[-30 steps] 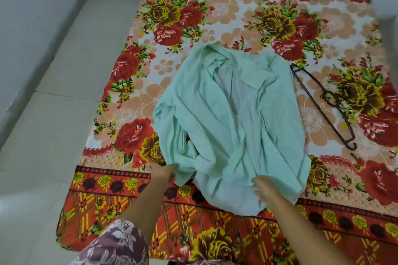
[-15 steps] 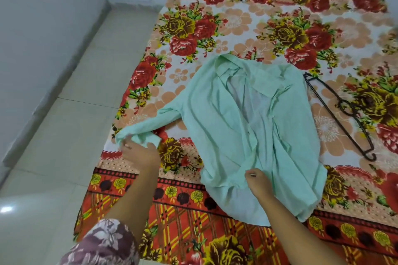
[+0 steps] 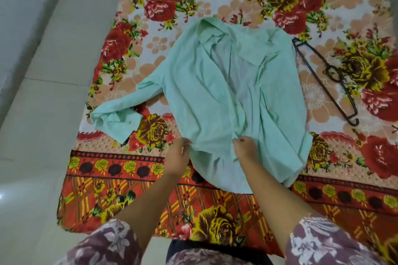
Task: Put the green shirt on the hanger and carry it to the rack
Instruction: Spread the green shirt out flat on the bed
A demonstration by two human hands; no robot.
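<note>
Shirt (image 3: 204,97) on bedsheet (image 3: 137,180), hanger (image 3: 329,70) just right, perhaps touching.

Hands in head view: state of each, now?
Left hand: at the green shirt hem, grip cannot be told.
Right hand: pinches the shirt front.

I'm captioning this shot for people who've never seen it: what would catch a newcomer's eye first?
The pale green shirt lies spread open, collar away from the viewer, in the middle of a loud red-and-yellow floral bedsheet. At its near hem the right hand bunches the fabric while the left hand touches the edge beside it. A black hanger lies on the sheet right of the shirt, untouched.
</note>
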